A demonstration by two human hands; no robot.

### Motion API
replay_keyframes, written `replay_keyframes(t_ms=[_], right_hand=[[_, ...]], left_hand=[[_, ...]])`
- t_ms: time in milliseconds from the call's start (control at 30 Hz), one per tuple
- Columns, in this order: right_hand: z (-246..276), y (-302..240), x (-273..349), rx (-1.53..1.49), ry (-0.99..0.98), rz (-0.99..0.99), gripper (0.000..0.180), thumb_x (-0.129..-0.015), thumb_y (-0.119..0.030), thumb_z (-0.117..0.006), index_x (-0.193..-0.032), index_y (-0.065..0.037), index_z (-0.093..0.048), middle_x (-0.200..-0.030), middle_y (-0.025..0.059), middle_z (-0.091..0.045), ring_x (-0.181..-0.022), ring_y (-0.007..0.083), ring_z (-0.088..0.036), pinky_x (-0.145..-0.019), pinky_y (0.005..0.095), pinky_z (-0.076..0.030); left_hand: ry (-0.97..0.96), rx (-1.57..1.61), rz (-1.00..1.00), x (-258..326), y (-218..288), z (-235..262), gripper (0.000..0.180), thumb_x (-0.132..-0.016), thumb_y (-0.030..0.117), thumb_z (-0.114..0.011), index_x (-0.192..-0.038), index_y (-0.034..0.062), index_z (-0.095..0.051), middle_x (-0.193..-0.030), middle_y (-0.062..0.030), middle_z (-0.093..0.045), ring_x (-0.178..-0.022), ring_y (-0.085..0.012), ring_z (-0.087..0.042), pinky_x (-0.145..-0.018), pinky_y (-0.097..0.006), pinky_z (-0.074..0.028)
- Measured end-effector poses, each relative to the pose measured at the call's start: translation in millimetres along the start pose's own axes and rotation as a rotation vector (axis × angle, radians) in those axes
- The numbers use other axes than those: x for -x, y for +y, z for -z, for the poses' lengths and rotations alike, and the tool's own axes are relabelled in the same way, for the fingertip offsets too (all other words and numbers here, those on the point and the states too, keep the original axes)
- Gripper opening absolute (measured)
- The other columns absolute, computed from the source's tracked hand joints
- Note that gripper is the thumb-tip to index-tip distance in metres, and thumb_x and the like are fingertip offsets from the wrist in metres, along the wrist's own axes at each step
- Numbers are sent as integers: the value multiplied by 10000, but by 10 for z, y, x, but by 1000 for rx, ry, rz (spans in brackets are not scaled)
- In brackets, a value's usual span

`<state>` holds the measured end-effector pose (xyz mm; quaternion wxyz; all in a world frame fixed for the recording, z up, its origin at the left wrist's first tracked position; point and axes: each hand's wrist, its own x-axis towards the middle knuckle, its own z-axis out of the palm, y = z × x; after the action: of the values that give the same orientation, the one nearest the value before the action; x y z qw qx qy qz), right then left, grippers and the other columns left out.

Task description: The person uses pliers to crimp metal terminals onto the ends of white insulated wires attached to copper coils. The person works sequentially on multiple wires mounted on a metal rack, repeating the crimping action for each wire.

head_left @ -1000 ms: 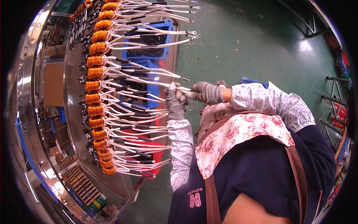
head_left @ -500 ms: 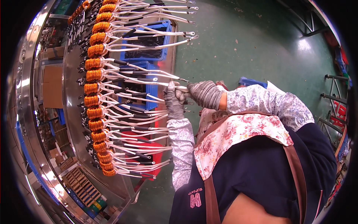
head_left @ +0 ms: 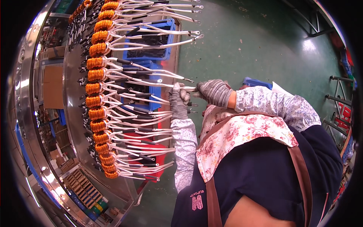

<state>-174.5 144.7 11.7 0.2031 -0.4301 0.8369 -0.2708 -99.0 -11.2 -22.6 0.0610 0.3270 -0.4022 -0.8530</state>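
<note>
A curved row of orange copper coils [head_left: 96, 90] runs down a large metal ring [head_left: 73, 125], each coil trailing white sleeved leads [head_left: 151, 81] with metal end lugs. My left hand [head_left: 178, 101], in a grey knit glove, is closed around one white lead near its end. My right hand [head_left: 214, 92], also gloved, pinches the tip of that same lead just to the right. Both hands meet at the lead ends, level with the middle coils.
Blue bins [head_left: 149, 39] and a red bin [head_left: 149, 151] sit on the green floor [head_left: 249, 41] under the leads. A blue tray [head_left: 257, 82] lies behind my right arm. Metal racks [head_left: 338, 98] stand at the right; boxes and parts [head_left: 81, 185] lie lower left.
My right hand has slid left along the lead, closing up against my left hand. The left hand has stayed gripping the lead at about the same spot.
</note>
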Motion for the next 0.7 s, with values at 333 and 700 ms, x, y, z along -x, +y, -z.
replay_keyframes(t_ms=[333,700], right_hand=[[-55,134,-51,-1863,-721,-614,377,-861,-445,-462,-752,-86,-497,-461,-64,-342,-364,62,-332,-352,219,-328],[-16,39,-48,-1971,-530,-838,331,-880,-362,-467,-765,-56,-516,-467,-46,-401,-359,84,-349,-342,244,-329]], left_hand=[[-145,130,33,-34,-2,44,235,-902,239,-439,-848,24,-517,-453,25,-308,-330,-87,-280,-285,-205,-238],[-86,123,14,-18,-8,10,241,-897,223,-441,-838,1,-515,-440,21,-311,-323,-75,-247,-281,-215,-226]])
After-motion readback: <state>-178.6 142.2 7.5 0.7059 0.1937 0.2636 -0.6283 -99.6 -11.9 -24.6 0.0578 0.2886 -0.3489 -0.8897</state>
